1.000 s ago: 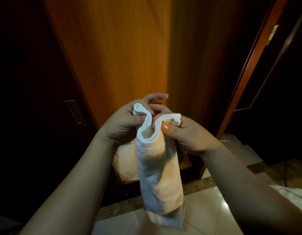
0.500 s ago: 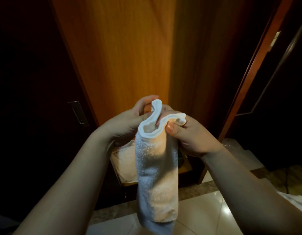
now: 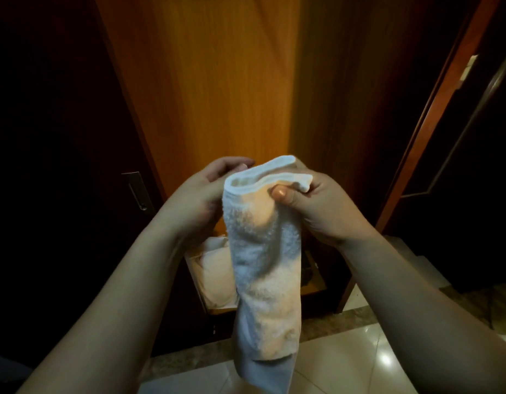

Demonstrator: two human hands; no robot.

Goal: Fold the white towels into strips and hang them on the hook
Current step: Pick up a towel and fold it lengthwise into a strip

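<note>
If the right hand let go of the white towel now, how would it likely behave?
Probably floppy: the white towel hangs limp below both hands, its top edge curling. The left hand seems to hold only one side, so the strip would likely sag open. Its rough pile suggests it won't slip from the right hand easily.

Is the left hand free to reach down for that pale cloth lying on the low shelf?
Probably not yet. The left hand holds the top of the white towel, as does the right hand. The hanging towel partly covers the pale cloth below.
</note>
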